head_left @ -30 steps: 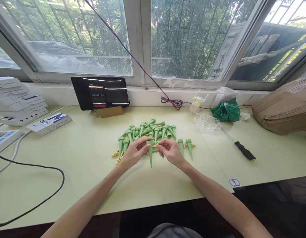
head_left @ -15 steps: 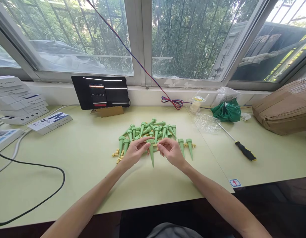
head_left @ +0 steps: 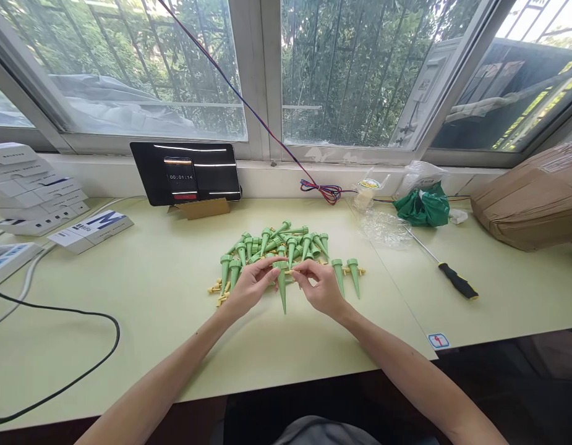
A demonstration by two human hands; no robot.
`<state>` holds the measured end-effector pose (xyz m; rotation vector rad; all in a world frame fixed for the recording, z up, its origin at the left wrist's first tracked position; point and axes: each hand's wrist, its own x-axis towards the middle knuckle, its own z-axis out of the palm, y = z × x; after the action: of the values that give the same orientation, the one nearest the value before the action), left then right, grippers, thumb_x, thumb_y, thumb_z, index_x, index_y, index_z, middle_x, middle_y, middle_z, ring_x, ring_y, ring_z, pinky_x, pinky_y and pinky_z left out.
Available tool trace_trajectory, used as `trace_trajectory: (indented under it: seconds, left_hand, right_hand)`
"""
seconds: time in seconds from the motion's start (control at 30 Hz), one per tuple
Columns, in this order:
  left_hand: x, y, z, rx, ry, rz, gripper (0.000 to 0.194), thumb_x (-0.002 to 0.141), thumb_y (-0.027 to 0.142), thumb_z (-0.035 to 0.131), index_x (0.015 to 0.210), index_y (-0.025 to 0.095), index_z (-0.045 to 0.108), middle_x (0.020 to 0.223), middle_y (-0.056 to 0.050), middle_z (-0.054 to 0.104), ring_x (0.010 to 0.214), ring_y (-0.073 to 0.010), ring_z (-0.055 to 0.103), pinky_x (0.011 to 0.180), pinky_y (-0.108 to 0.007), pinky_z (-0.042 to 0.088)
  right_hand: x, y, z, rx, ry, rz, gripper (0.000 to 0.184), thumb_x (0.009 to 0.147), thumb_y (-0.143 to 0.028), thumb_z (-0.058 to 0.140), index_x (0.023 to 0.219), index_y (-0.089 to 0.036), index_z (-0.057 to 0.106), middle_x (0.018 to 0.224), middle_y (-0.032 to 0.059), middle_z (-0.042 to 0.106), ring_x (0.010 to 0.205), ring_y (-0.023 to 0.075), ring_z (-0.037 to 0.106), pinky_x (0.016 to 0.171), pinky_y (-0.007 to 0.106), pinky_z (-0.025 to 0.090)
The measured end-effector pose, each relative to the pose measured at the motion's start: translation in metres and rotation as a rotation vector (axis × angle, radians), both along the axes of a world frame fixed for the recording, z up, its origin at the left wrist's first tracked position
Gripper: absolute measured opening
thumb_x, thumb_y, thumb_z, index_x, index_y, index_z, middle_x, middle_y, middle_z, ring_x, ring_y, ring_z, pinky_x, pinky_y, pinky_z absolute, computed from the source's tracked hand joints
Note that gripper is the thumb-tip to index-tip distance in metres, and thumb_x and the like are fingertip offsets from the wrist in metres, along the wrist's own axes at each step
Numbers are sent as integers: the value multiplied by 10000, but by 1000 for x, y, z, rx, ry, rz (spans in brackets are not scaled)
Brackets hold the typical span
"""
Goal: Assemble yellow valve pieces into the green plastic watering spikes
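Gripped in the left hand [head_left: 251, 285], a green spike [head_left: 282, 289] is held point-down, while a yellow peg [head_left: 288, 272] beside it, pinched by the right hand [head_left: 321, 285], could be bent if pushed askew.

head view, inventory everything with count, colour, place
held spike: one, green, centre
small piece: one, yellow, beside spike's cap
other spikes: many, green, centre
yellow parts: several, yellow, around spikes
screen: one, black, back left
stand: one, brown, under screen
boxes: several, white, left
power strip: one, white, left edge
cables: several, black and white, left
wire: one bundle, red-blue, back centre
screwdriver: one, black-yellow, right
bag: one, green, back right
crumpled plastic: some, clear, back right
package: one, brown, far right
label: one, white, front right
table: one, pale yellow, below windows
windows: several, grey-framed, back
left hand: one, bare, holding spike
right hand: one, bare, holding small piece
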<state>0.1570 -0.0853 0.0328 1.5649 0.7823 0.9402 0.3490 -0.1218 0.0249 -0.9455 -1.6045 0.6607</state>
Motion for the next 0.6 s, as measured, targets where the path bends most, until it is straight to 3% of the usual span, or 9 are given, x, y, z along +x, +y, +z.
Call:
trace_trajectory:
  seconds: [0.23, 0.6]
  left_hand:
    - [2, -3, 3, 14, 5, 21, 383, 892, 397, 632, 1206, 181, 679, 672, -8, 611, 614, -147, 563, 641, -271, 496]
    - [4, -4, 7, 76, 32, 47, 346, 866, 407, 653, 1123, 181, 704, 696, -19, 605, 581, -138, 528, 584, -260, 477]
  right_hand:
    - [0, -1, 0, 21, -43, -14, 199, 930, -350, 563, 853, -198, 666, 701, 35, 640, 609, 149, 566, 595, 288, 488]
    - [-1, 2, -1, -287, 253, 149, 291, 846, -464, 669, 779, -187, 612, 635, -7, 587, 461, 102, 513, 429, 243, 434]
